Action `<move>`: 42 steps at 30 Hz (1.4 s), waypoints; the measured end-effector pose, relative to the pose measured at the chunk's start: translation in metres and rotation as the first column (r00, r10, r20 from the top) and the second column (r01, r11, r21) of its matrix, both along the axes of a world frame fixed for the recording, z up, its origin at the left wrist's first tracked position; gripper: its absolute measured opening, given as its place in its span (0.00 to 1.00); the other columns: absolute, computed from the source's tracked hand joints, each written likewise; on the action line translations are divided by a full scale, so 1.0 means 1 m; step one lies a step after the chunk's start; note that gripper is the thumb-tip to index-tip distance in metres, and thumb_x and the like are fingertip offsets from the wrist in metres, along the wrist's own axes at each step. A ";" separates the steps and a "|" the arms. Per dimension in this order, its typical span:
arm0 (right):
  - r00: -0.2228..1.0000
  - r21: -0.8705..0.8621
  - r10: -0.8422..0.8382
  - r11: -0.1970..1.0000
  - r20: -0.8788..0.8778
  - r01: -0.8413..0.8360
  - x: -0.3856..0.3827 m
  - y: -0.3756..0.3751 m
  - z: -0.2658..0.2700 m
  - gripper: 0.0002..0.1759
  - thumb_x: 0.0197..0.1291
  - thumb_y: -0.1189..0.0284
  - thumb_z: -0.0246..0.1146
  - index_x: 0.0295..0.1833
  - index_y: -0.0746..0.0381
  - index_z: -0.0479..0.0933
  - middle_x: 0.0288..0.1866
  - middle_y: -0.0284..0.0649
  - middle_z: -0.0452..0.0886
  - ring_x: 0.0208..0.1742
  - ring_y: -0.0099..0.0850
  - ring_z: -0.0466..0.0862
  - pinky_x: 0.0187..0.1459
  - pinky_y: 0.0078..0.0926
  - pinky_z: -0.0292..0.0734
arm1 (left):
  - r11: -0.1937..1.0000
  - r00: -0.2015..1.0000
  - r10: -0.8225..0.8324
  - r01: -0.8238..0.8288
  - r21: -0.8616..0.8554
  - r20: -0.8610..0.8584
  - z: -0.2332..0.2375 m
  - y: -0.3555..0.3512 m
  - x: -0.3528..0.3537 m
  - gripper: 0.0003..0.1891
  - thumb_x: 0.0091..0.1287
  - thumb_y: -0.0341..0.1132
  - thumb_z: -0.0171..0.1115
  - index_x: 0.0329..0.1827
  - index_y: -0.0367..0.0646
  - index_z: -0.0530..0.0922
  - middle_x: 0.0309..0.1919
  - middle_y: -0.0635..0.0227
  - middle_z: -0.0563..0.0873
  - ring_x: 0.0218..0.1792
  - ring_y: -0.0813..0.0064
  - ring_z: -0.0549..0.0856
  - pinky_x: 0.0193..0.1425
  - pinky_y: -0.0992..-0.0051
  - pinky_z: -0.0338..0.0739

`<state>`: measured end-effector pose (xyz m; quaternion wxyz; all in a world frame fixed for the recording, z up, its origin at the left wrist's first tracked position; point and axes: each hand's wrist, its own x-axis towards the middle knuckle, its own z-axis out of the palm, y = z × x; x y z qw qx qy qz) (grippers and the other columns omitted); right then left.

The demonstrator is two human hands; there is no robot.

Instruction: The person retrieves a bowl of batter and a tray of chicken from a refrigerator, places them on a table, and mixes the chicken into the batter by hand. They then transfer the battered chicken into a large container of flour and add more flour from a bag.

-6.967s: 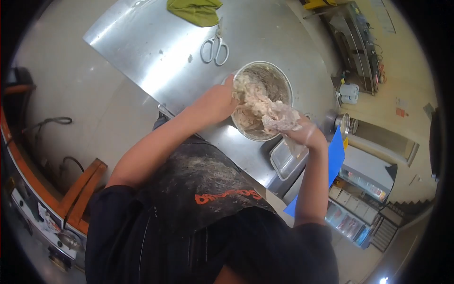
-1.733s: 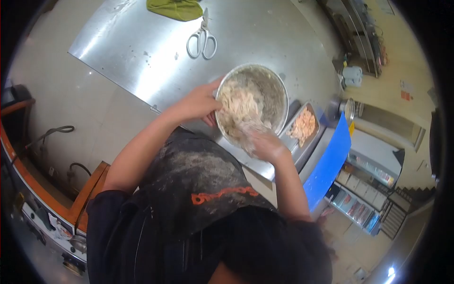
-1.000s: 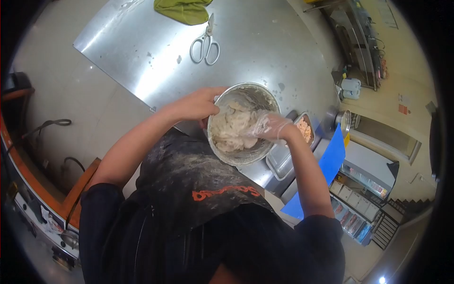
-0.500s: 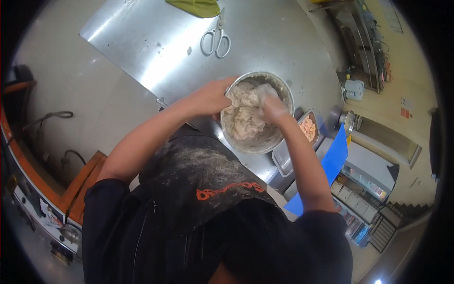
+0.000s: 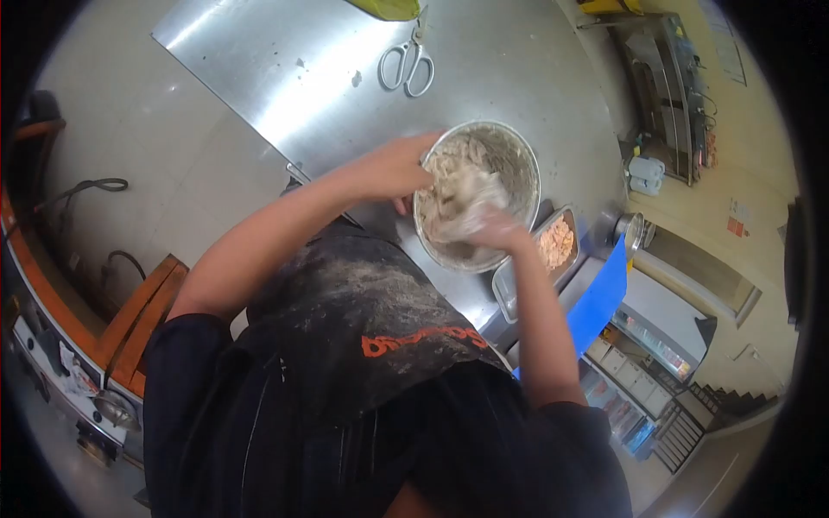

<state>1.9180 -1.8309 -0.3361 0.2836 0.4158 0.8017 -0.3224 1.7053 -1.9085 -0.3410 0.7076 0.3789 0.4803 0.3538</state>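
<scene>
A round metal bowl (image 5: 528, 164) with a pale, wet, sticky mixture (image 5: 453, 177) in it stands near the front edge of the steel table. My left hand (image 5: 403, 170) grips the bowl's left rim, its fingers wrapped around the outside. Inside the bowl, my right hand (image 5: 485, 216) is in the mixture; it is smeared by motion and seems to wear a clear glove, so its fingers cannot be made out.
Scissors (image 5: 406, 69) lie on the steel table (image 5: 285, 112) beyond the bowl, beside a green cloth-like item (image 5: 389, 7). Right of the bowl is a metal tray (image 5: 505, 293) with pinkish pieces (image 5: 556, 242). Past it are a blue panel (image 5: 600, 298) and white jugs (image 5: 645, 174).
My right hand has moved down and left inside the bowl, shifting the mixture. My left hand stays on the rim. The view has shifted slightly.
</scene>
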 end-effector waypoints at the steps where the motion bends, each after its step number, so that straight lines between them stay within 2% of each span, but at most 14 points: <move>1: 0.991 0.000 -0.029 1.000 0.133 0.029 -0.014 -0.015 -0.013 0.22 0.49 0.65 0.64 0.49 0.65 0.78 0.49 0.54 0.80 0.50 0.45 0.81 0.53 0.36 0.75 | 1.000 1.000 -0.006 0.006 -0.011 -0.016 -0.001 0.002 0.000 0.37 0.56 0.28 0.52 0.73 0.53 0.58 0.46 0.58 0.83 0.31 0.72 0.85 0.28 0.76 0.83; 3: 0.934 0.196 -0.015 0.979 0.357 -0.059 -0.016 -0.033 -0.075 0.22 0.51 0.64 0.64 0.50 0.65 0.78 0.50 0.54 0.80 0.51 0.44 0.81 0.53 0.36 0.74 | 0.999 0.999 0.038 -0.038 0.002 0.000 -0.002 0.002 0.001 0.37 0.56 0.28 0.52 0.74 0.53 0.57 0.44 0.58 0.83 0.31 0.72 0.85 0.28 0.76 0.83; 6: 0.960 0.222 -0.249 0.951 0.129 0.216 -0.008 0.010 -0.046 0.20 0.52 0.66 0.64 0.49 0.64 0.79 0.50 0.53 0.80 0.50 0.44 0.81 0.52 0.36 0.75 | 0.999 0.999 -0.013 0.014 -0.042 0.042 -0.001 -0.001 0.006 0.38 0.56 0.27 0.52 0.74 0.54 0.56 0.43 0.58 0.83 0.32 0.72 0.85 0.29 0.75 0.83; 9: 0.962 0.176 -0.153 0.965 -0.224 0.194 0.009 0.046 -0.026 0.19 0.49 0.68 0.66 0.47 0.63 0.79 0.46 0.51 0.81 0.48 0.46 0.81 0.51 0.35 0.75 | 1.000 1.000 0.006 -0.006 -0.003 0.008 0.008 0.004 -0.001 0.38 0.57 0.28 0.52 0.75 0.54 0.56 0.42 0.58 0.83 0.32 0.72 0.85 0.30 0.75 0.83; 11: 0.989 0.345 0.120 0.935 -0.088 -0.082 -0.001 0.042 0.027 0.18 0.47 0.71 0.67 0.46 0.63 0.79 0.43 0.50 0.81 0.47 0.47 0.80 0.51 0.36 0.75 | 0.999 0.999 0.049 -0.049 -0.010 0.001 0.012 -0.002 0.003 0.38 0.57 0.28 0.52 0.75 0.54 0.55 0.42 0.58 0.84 0.31 0.72 0.85 0.30 0.75 0.84; 13: 0.970 0.411 0.196 0.904 -0.147 -0.120 -0.003 0.033 0.083 0.20 0.45 0.72 0.68 0.46 0.63 0.78 0.44 0.49 0.81 0.48 0.47 0.80 0.52 0.36 0.74 | 0.997 0.997 0.072 -0.072 -0.019 -0.006 0.018 0.000 0.005 0.39 0.57 0.28 0.52 0.75 0.54 0.54 0.42 0.58 0.84 0.30 0.73 0.85 0.30 0.76 0.84; 15: 0.932 0.552 0.299 0.821 -0.204 -0.142 0.020 0.034 0.120 0.21 0.43 0.72 0.69 0.47 0.63 0.77 0.46 0.48 0.80 0.49 0.48 0.79 0.53 0.38 0.74 | 0.998 0.999 0.049 -0.049 -0.031 -0.014 0.013 0.003 0.007 0.39 0.57 0.28 0.52 0.75 0.53 0.53 0.42 0.58 0.84 0.30 0.74 0.85 0.30 0.77 0.84; 19: 0.875 0.726 0.456 0.656 -0.162 -0.208 0.031 0.015 0.212 0.22 0.44 0.73 0.69 0.49 0.64 0.77 0.49 0.47 0.80 0.52 0.46 0.79 0.55 0.37 0.72 | 0.998 1.000 0.002 -0.001 -0.055 0.019 0.004 0.003 0.008 0.40 0.57 0.27 0.51 0.76 0.54 0.50 0.45 0.55 0.83 0.29 0.72 0.86 0.27 0.75 0.84; 21: 0.833 0.796 0.539 0.557 -0.127 -0.239 0.029 0.006 0.251 0.23 0.44 0.74 0.70 0.49 0.64 0.76 0.50 0.47 0.79 0.54 0.45 0.78 0.57 0.37 0.71 | 0.999 1.000 0.007 -0.006 -0.053 0.009 0.007 0.004 0.009 0.40 0.57 0.26 0.51 0.76 0.54 0.50 0.43 0.55 0.84 0.28 0.73 0.85 0.27 0.76 0.83; 22: 0.865 0.812 0.486 0.551 -0.122 -0.195 0.026 -0.001 0.269 0.23 0.46 0.73 0.69 0.51 0.65 0.76 0.52 0.47 0.79 0.55 0.44 0.78 0.57 0.36 0.71 | 0.998 1.000 0.011 -0.011 -0.055 0.005 0.008 0.003 0.009 0.40 0.57 0.26 0.51 0.76 0.53 0.50 0.42 0.55 0.84 0.27 0.74 0.85 0.26 0.76 0.83; 26: 0.846 0.830 0.472 0.554 -0.250 -0.064 0.029 -0.003 0.297 0.22 0.47 0.74 0.69 0.51 0.63 0.76 0.50 0.46 0.79 0.53 0.43 0.79 0.55 0.36 0.72 | 0.997 1.000 -0.011 0.012 -0.070 0.023 0.010 0.005 0.011 0.39 0.57 0.28 0.50 0.76 0.49 0.51 0.46 0.58 0.83 0.33 0.75 0.86 0.30 0.80 0.83; 31: 0.765 0.759 0.462 0.649 -0.448 0.052 0.033 0.004 0.298 0.21 0.48 0.75 0.68 0.51 0.62 0.77 0.49 0.44 0.80 0.50 0.42 0.80 0.52 0.35 0.74 | 0.996 0.999 -0.032 0.030 -0.080 -0.018 0.010 0.008 0.012 0.39 0.57 0.26 0.49 0.76 0.47 0.51 0.46 0.56 0.83 0.34 0.74 0.86 0.30 0.79 0.83; 42: 0.612 0.459 0.301 0.881 -0.731 0.116 0.040 0.017 0.273 0.20 0.50 0.77 0.67 0.51 0.58 0.78 0.45 0.41 0.81 0.45 0.39 0.81 0.45 0.34 0.77 | 0.994 0.999 -0.031 0.029 -0.107 -0.020 0.006 0.010 0.013 0.38 0.58 0.27 0.50 0.76 0.48 0.52 0.43 0.57 0.83 0.32 0.74 0.86 0.31 0.79 0.83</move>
